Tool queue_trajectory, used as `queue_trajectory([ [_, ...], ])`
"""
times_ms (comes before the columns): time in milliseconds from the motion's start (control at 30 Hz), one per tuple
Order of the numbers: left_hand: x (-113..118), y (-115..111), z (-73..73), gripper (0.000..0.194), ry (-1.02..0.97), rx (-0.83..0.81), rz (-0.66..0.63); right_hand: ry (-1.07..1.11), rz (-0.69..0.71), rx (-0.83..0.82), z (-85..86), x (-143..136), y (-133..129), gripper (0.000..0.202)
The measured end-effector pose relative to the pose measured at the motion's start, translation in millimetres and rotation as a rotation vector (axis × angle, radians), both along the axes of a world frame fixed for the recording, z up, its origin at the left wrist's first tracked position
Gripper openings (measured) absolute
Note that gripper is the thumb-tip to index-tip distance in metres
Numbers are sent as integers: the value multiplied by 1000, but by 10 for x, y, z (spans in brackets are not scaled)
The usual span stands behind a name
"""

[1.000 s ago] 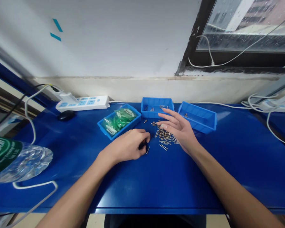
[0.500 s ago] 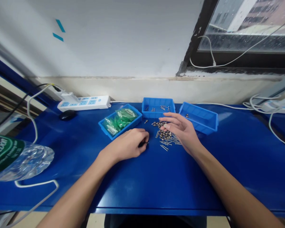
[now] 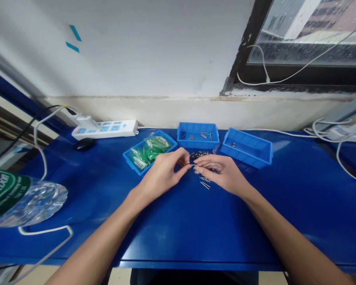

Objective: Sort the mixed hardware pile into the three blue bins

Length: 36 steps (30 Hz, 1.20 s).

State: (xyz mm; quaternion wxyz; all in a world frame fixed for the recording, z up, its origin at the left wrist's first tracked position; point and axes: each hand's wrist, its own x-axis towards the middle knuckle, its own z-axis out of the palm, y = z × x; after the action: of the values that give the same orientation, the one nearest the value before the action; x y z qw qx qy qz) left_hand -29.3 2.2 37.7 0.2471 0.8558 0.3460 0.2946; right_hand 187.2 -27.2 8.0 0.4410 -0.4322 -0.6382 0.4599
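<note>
Screw (image 3: 193,164), thin and small in head view, bridges the short gap between the two hands, roughly level across. Left hand (image 3: 163,172) has thumb and index finger pinched at its left end, other fingers curled in. Right hand (image 3: 225,172) has thumb and fingertips closed at its right end, palm side toward left hand. Exact head and tip detail too small to read.

Loose screws (image 3: 205,185) lie on blue table (image 3: 207,229) just below right hand's fingers. Pile of fasteners (image 3: 198,154) sits just beyond both hands' fingertips, partly hidden by right hand.

Middle bin (image 3: 198,144), blue, is beyond the fingertips, near the wall, with a few screws lying in it. Left bin (image 3: 164,157), also blue, is just past left hand and angled, full of clear-and-green packets (image 3: 151,148). Right bin (image 3: 246,157) is beyond right hand, angled the other way, one small fastener near its left end.

Power strip (image 3: 105,129) is past left bin, further left of left hand, black mouse (image 3: 84,144) just in front of it. Clear bottle (image 3: 26,200) with green label is well left of left hand, cut off by frame edge.
</note>
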Motion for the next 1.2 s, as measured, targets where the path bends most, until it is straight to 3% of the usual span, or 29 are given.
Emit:
queue_trajectory([
  [100,30,-19,-30,8,-16,6,5,55,31,-56,2,-1,6,17],
  [200,41,-20,-84,12,62,22,10,122,-86,-57,11,12,29,13],
  [300,53,-15,-155,22,209,92,-92,191,-194,5,20,42,57,36],
  [367,72,-19,-202,26,272,137,-177,199,-189,30,19,64,72,54],
  [433,98,-28,-239,26,305,170,-209,193,-179,37,12,81,81,58],
  [633,128,-44,-273,24,352,231,-159,130,-182,32,1,99,81,45],
  [767,101,-33,-252,16,364,184,-73,153,-174,23,-13,111,87,40],
  [967,60,-13,-233,15,253,23,-34,170,-158,11,-24,106,90,36],
  [1200,90,-21,-231,14,167,67,-6,88,-168,26,20,62,67,28],
])
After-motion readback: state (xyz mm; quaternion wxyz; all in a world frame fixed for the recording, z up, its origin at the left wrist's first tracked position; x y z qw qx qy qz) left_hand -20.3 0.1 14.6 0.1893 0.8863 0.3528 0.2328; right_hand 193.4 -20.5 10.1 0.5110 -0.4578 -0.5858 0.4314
